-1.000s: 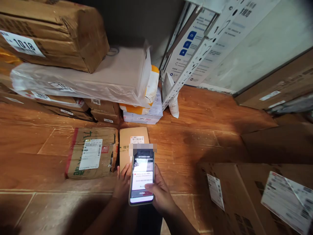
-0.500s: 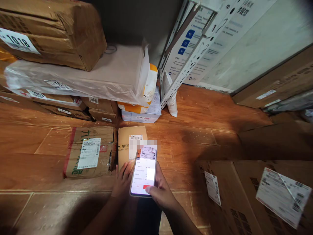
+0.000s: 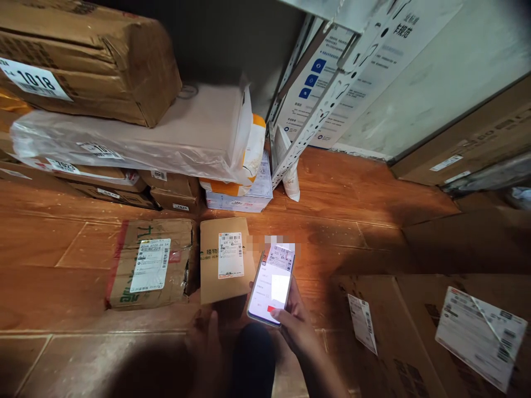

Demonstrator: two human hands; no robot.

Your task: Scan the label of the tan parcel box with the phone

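Observation:
My right hand [image 3: 296,318] is wrapped round a smartphone [image 3: 269,290], its thumb on a red button low on the lit screen. The screen shows a label picture at the top and lines of text below. Just left of the phone sits a small brown carton [image 3: 224,262] on the floor, with a white shipping label [image 3: 231,254] on top. My left hand [image 3: 205,334] is in shadow below that carton, apart from it, blurred, with its fingers apart and nothing in them. Farther left lies a worn cardboard box [image 3: 151,262] with red and green print and a white label.
Stacked parcels line the back left, among them a large box [image 3: 87,61] marked 1018 and a plastic-wrapped flat package [image 3: 166,132]. A perforated metal rack post [image 3: 319,108] stands behind. Large cartons [image 3: 398,331] fill the right side. My knee [image 3: 254,354] shows at the bottom.
My left hand has come off the small carton and moved down toward me. My right hand has carried the phone to the right, uncovering the carton's label.

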